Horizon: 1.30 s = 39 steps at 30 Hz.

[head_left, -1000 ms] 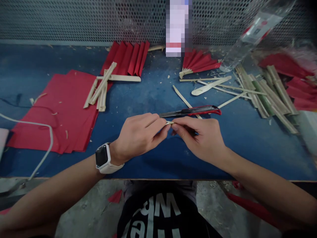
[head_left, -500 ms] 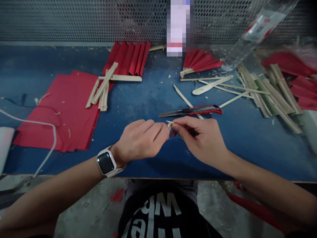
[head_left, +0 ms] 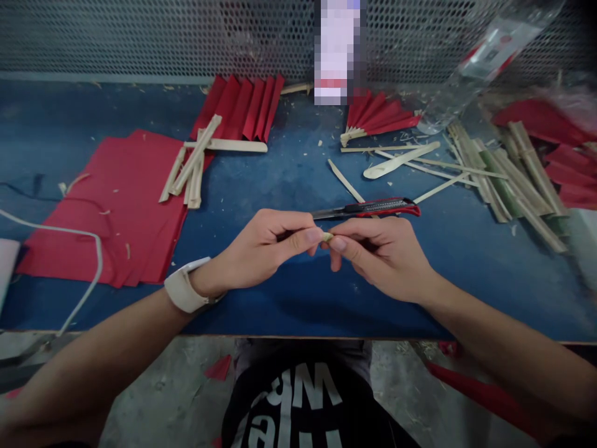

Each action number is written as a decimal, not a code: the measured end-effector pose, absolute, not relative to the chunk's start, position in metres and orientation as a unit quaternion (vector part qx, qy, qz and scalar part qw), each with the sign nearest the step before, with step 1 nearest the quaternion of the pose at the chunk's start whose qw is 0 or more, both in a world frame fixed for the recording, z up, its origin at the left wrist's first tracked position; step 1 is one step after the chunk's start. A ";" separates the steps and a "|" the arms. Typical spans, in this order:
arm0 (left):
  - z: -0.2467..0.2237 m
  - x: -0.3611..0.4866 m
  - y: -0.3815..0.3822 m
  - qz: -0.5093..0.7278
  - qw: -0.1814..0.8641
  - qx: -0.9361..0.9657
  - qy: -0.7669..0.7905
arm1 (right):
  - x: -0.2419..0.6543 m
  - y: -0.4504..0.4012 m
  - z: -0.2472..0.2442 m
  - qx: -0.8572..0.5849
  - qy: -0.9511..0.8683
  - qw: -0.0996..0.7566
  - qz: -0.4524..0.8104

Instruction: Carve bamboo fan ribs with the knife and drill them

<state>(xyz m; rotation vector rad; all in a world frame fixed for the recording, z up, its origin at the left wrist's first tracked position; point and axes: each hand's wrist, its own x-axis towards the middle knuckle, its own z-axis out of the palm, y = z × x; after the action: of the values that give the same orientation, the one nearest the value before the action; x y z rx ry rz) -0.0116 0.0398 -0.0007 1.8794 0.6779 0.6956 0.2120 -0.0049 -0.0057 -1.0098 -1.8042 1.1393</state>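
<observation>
Between my two hands is a small pale piece of bamboo [head_left: 327, 237], mostly covered by fingers. My left hand [head_left: 275, 246] pinches its left end between thumb and forefinger. From the other side my right hand [head_left: 380, 255] pinches it the same way, fingertips close to the left ones. Just beyond the hands lies a red and black utility knife [head_left: 373, 208], its blade out and pointing left, the tip hidden behind my left hand. A thin bamboo strip [head_left: 345, 180] runs under the knife.
Red paper sheets [head_left: 112, 211] lie at left, with bamboo sticks [head_left: 198, 168] and a pleated red paper [head_left: 240, 112] behind. A red paper fan [head_left: 377, 115], a plastic bottle [head_left: 485, 65] and bamboo strips [head_left: 508, 171] are at right. A mesh panel [head_left: 163, 40] closes the back.
My left hand has rolled over, so its thumb now faces up and the watch face has turned out of sight. My right hand stays almost in place, still pinching the piece.
</observation>
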 end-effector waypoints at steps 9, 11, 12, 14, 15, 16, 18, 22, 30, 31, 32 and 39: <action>-0.006 -0.012 0.040 0.325 0.400 0.817 0.257 | 0.212 -0.004 -0.004 -0.409 -0.657 0.382 0.504; -0.007 -0.012 0.039 0.315 0.450 0.792 0.267 | 0.213 -0.004 -0.005 -0.403 -0.653 0.385 0.513; -0.007 -0.011 0.039 0.311 0.491 0.768 0.269 | 0.213 -0.003 -0.005 -0.399 -0.650 0.387 0.518; -0.009 -0.010 0.038 0.303 0.586 0.703 0.265 | 0.213 -0.003 -0.005 -0.388 -0.648 0.390 0.527; -0.011 -0.010 0.038 0.298 0.632 0.667 0.259 | 0.213 -0.003 -0.005 -0.381 -0.648 0.391 0.531; -0.012 -0.009 0.037 0.292 0.672 0.632 0.252 | 0.213 -0.004 -0.005 -0.374 -0.650 0.391 0.534; -0.014 -0.007 0.037 0.275 0.733 0.572 0.244 | 0.213 -0.005 -0.005 -0.364 -0.653 0.393 0.536; -0.015 -0.005 0.035 0.232 0.802 0.492 0.246 | 0.213 -0.005 -0.005 -0.360 -0.646 0.403 0.539; -0.016 -0.007 0.033 0.301 0.652 0.647 0.256 | 0.217 -0.001 -0.009 -0.369 -0.631 0.371 0.573; -0.014 -0.008 0.033 0.307 0.621 0.674 0.255 | 0.217 -0.002 -0.008 -0.376 -0.630 0.364 0.574; -0.013 -0.008 0.034 0.313 0.595 0.696 0.253 | 0.217 -0.002 -0.008 -0.383 -0.627 0.361 0.574; -0.011 -0.007 0.026 0.375 0.293 0.830 0.292 | 0.210 0.001 -0.008 -0.449 -0.600 0.407 0.523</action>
<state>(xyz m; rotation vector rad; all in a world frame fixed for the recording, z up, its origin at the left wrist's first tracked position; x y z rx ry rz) -0.0070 0.0261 -0.0111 2.2098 0.7771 0.9975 0.2103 0.0012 -0.0076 -1.1319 -1.5121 1.3198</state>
